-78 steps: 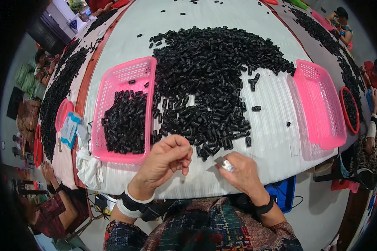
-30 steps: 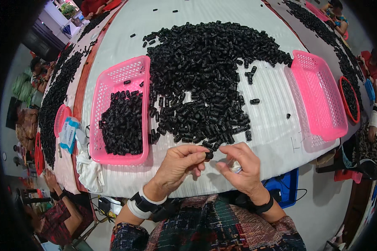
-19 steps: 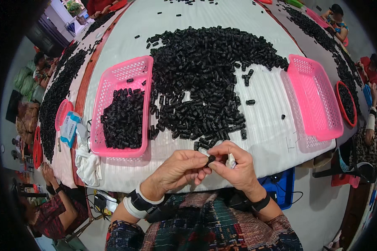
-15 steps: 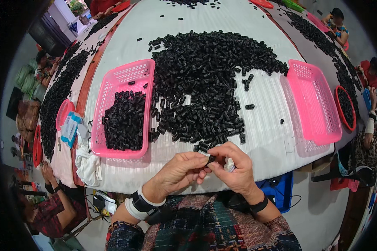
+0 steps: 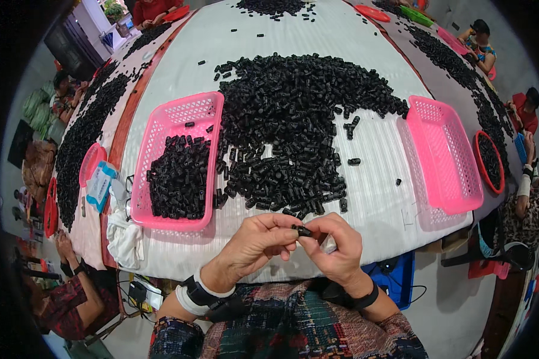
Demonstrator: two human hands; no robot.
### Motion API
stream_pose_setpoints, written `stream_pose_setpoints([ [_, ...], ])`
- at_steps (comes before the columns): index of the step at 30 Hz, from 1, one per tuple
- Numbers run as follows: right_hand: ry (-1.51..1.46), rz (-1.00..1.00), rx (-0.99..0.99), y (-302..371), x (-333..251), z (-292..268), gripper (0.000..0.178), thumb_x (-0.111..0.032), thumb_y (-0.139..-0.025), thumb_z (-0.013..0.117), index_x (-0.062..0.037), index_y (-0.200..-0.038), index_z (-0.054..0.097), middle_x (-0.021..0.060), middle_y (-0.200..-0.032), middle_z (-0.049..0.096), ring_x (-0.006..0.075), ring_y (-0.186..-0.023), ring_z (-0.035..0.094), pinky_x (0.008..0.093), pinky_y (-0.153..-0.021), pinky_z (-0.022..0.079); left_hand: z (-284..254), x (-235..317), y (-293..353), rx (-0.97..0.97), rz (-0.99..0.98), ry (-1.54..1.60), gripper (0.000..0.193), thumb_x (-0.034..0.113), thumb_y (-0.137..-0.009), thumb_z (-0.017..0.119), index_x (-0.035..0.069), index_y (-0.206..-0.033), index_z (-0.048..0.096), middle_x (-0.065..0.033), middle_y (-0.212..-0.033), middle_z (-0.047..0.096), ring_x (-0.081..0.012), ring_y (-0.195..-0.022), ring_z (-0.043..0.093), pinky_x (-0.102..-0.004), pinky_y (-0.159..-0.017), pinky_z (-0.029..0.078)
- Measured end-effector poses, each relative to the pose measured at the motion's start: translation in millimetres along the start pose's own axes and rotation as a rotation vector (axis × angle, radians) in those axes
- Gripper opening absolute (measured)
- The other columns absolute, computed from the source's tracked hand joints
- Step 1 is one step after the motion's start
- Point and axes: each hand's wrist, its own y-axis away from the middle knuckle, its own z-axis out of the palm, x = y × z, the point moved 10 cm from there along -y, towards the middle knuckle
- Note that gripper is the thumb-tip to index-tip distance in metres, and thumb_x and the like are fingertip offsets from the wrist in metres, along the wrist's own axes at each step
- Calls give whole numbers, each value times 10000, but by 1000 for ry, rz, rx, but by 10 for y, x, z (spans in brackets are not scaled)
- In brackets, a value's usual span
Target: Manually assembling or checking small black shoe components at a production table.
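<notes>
Between my two hands, close to the table's near edge, is a small black cylindrical plastic part [image 5: 303, 230]. My left hand [image 5: 254, 244] pinches one end between thumb and index finger, and my right hand [image 5: 336, 244] pinches the other end. Something white, perhaps a cloth or tissue, shows partly in my right palm; the fingers hide most of it. Just beyond my fingertips spreads a big heap of similar black parts [image 5: 281, 119]. Left of it, a pink perforated basket [image 5: 176, 226] holds many of them. A second pink basket [image 5: 452, 179], without parts, stands on the right.
Left of the filled basket lie a white cloth [image 5: 124, 239] and a blue-and-white packet [image 5: 102, 185]. Two loose parts lie right of the heap. A red round basket [image 5: 488, 161] of parts is farther right. Other people sit around the neighbouring tables, and a blue crate [image 5: 401, 278] is below the edge.
The view has shifted slightly, so the table appears lower. My hands still pinch a black part, which now lies more level and shows more clearly between my fingertips.
</notes>
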Motion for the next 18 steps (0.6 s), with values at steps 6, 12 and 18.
stream_pose_setpoints([
  [6,264,-352,106,139,-306,75,345,-18,-649,727,-3,-954,566,111,-751,587,232,-590,555,299,-479,438,3,-21,2,10,48,82,221,93,-853,570,-23,-1040,580,-78,-846,619,-120,-689,581,-234,-596,495],
  [12,234,-300,159,115,-350,20,360,-21,-644,731,10,-976,596,110,-778,581,215,-610,559,280,-486,446,52,-5,66,40,76,64,256,114,-868,554,-18,-1087,569,-69,-881,616,-127,-727,573,-256,-621,480],
  [18,206,-340,173,177,-371,-15,339,-13,-635,732,12,-949,607,97,-734,568,207,-589,548,278,-471,435,107,-25,99,12,109,60,268,118,-871,549,-19,-1101,562,-67,-891,616,-124,-743,575,-253,-625,482],
])
